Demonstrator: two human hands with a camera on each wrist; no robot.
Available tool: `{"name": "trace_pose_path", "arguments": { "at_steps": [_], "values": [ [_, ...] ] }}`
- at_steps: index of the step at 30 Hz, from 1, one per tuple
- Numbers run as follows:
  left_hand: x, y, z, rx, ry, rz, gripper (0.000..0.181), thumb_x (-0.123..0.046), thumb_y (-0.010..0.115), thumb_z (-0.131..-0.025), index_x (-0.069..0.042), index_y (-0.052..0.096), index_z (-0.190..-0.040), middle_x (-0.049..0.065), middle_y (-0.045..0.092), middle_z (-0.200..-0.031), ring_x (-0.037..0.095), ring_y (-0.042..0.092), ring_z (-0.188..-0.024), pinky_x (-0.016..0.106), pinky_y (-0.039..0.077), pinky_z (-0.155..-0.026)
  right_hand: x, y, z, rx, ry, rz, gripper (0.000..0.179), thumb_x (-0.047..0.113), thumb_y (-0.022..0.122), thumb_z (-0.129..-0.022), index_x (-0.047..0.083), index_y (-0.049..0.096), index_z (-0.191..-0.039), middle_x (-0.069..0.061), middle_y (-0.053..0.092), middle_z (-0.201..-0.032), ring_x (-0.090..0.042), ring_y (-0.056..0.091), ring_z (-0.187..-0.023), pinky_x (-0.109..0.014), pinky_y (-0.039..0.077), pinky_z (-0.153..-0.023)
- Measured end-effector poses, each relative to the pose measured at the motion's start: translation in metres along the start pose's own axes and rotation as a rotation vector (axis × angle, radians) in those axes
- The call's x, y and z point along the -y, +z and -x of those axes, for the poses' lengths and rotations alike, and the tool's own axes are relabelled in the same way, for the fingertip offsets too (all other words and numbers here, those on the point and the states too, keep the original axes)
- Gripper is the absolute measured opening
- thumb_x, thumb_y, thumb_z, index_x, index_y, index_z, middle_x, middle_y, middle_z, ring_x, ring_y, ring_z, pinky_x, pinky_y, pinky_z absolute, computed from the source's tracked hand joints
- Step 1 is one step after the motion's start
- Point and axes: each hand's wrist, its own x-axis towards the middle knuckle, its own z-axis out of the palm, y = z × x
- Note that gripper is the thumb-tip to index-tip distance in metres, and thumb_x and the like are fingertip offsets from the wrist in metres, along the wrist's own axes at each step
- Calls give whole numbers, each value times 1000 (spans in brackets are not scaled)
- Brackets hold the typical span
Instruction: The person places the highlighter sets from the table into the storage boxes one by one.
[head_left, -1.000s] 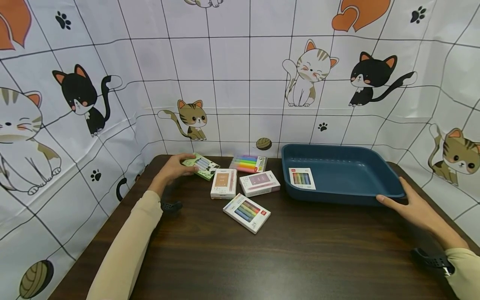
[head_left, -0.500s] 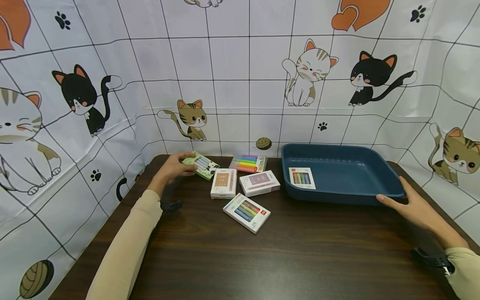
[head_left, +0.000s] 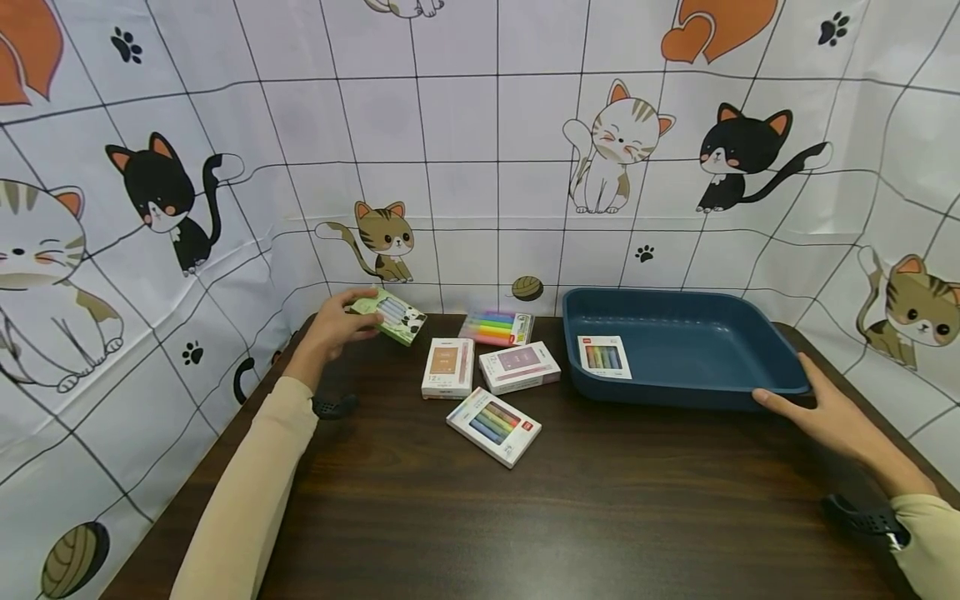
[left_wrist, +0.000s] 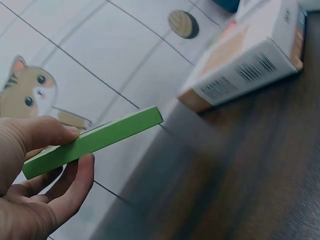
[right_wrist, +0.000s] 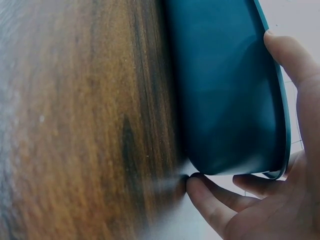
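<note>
My left hand (head_left: 327,332) pinches a thin green crayon box (head_left: 390,316) at one end, thumb on one face and fingertips on the other. The box has pictures of pale sticks and a black-and-white figure. In the left wrist view its green edge (left_wrist: 107,139) shows, held tilted above the tabletop. My right hand (head_left: 840,421) holds the near right corner of a dark blue tray (head_left: 697,398), the thumb at the rim and the fingers round the end wall (right_wrist: 225,90). Inside the tray, at its left, leans a small white crayon box (head_left: 604,357).
Beside the left hand lie a white box with an orange-brown square (head_left: 447,368), a box with a mauve panel (head_left: 519,367), a clear pack of rainbow markers (head_left: 497,327) and a white crayon box (head_left: 494,427). A cat-print sheet (head_left: 465,192) hangs behind the brown table (head_left: 525,533).
My left hand has lifted the green crayon box and moved it slightly left and up, away from the neighbouring white box. The right hand and tray stay where they were.
</note>
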Motion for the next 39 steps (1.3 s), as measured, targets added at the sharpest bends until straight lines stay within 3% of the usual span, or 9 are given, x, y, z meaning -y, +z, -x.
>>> {"name": "trace_pose_path", "arguments": {
  "at_steps": [4,10,21,39],
  "values": [
    [-16,4,4,-22,54,18,64,-1,75,-92,-9,49,-150,15,28,-156,29,62,-106,43,55,-90,-1,0,1,0,-4,4,109,58,55,-99,9,-25,-155,-40,-15,-156,-70,1,-135,-85,16,-93],
    [-32,23,8,3,100,59,64,4,75,-91,-6,50,-149,18,32,-149,27,64,-99,42,56,-87,0,1,2,-2,3,10,110,58,55,-99,9,-25,-155,-41,-14,-156,-72,3,-134,-85,17,-92],
    [-32,40,4,38,147,75,63,7,75,-89,-4,52,-147,15,32,-152,30,62,-100,39,58,-84,0,2,1,-7,-10,8,110,57,55,-99,8,-25,-155,-41,-14,-156,-71,3,-134,-85,18,-92],
    [-37,58,2,63,125,150,64,9,76,-87,-4,53,-145,18,34,-143,29,65,-95,40,57,-84,1,0,0,-8,-12,10,111,57,55,-99,5,-24,-155,-43,-12,-155,-72,5,-134,-85,18,-92]
  ]
}}
